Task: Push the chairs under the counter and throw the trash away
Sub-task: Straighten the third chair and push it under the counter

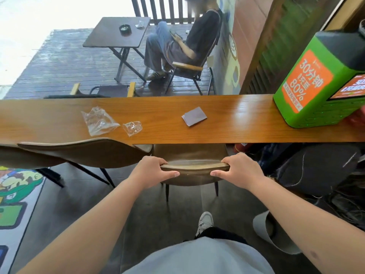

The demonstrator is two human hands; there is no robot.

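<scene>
You've got two brown chairs at the counter point(246, 119): one chair point(193, 173) straight ahead with its seat tucked under the edge, a second chair point(83, 151) off to the left. Two hands on that backrest, your left hand point(152, 169) and your right hand point(239, 169). Up on the wood, count two clear plastic wrappers, the bigger wrapper point(98, 121) and a smaller wrapper point(132, 127) just beside it, plus one folded paper point(194, 116). One green box point(316, 80) sits at the right end. Outside, one folding table point(118, 32), one ashtray point(125, 29) on it, one seated person point(189, 42), and two outdoor chairs.
</scene>
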